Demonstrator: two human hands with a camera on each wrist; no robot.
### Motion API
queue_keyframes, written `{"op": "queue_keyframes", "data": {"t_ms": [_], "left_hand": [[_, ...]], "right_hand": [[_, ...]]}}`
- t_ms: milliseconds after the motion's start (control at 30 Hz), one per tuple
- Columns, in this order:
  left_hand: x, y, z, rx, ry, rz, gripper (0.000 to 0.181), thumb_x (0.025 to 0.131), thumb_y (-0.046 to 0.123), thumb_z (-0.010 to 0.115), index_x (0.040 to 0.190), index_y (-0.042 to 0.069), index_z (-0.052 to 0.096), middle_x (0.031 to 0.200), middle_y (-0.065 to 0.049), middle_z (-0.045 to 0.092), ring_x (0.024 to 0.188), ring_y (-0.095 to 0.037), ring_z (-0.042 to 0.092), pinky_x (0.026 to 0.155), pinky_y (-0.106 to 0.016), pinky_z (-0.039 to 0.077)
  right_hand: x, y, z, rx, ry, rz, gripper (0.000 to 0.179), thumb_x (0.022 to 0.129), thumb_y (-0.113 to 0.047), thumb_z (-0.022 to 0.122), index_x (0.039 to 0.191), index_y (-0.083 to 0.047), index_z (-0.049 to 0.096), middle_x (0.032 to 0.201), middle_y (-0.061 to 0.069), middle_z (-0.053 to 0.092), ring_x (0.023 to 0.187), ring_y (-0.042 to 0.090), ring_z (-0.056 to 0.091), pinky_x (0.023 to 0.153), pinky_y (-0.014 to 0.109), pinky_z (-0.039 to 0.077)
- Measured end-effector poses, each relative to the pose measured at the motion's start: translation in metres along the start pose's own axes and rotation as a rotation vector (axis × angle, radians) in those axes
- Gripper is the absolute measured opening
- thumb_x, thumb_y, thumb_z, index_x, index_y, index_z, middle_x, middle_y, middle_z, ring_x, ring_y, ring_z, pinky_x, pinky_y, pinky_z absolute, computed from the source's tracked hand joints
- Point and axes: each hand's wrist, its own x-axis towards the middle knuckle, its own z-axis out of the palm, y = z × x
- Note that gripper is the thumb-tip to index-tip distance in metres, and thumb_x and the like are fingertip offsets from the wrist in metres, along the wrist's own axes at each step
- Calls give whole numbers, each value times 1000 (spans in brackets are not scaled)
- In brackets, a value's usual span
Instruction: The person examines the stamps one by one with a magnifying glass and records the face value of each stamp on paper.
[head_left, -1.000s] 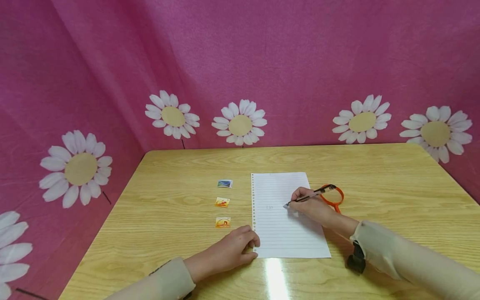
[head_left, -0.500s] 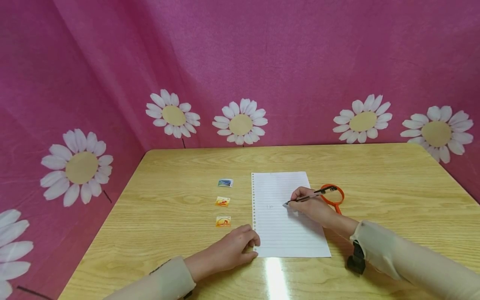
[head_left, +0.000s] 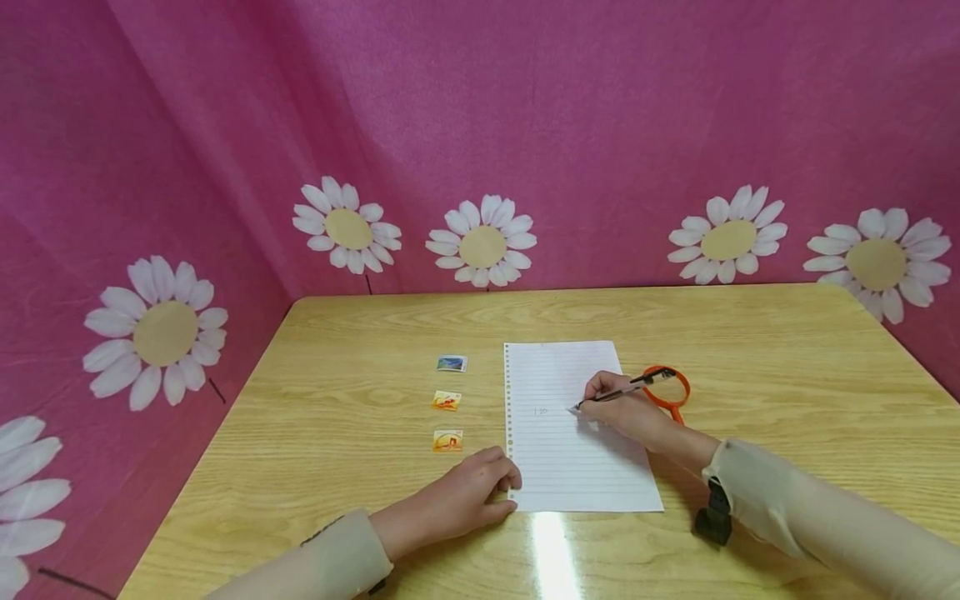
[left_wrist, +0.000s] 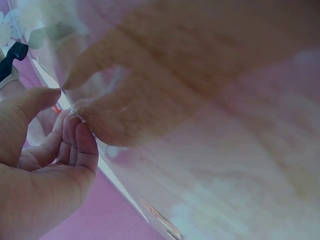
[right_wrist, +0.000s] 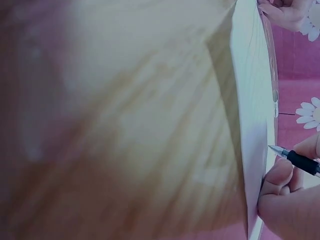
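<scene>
Left of a white lined paper sheet with punched holes point(head_left: 585, 479) lies a column of small rectangular printed paper pieces, a blue one point(head_left: 452, 363) and two yellow ones point(head_left: 447, 401). At the sheet's lower left edge rests the left hand point(head_left: 472, 492), fingers loosely bent, thumb apart. Short handwritten marks point(head_left: 541, 411) sit on the sheet's left half. Nearer them, the right hand point(head_left: 630, 421) pinches a slim black-gripped pen point(head_left: 643, 381), tip leftward at the sheet, contact unclear, long axis slanting up rightward. Right of the sheet lies an orange-rimmed magnifying glass point(head_left: 674, 407).
</scene>
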Motion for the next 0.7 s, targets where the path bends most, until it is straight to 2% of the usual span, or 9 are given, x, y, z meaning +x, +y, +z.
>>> {"op": "queue_keyframes", "data": {"t_ms": [300,700], "left_hand": [[0,1,0,-4,5,4,14,91,16,70,100,8,63,88,2,51,80,-1,41,73,-13,41],[0,2,0,-6,8,-4,14,91,15,70,100,8,63,89,2,51,81,-2,43,73,-13,42]], "right_hand": [[-1,1,-2,34,-32,-28,18,86,-7,65,92,3,52,76,-3,50,67,4,42,61,19,36],[-1,3,0,32,-9,-38,18,86,-7,68,91,4,54,73,-6,51,63,4,40,58,19,33]]}}
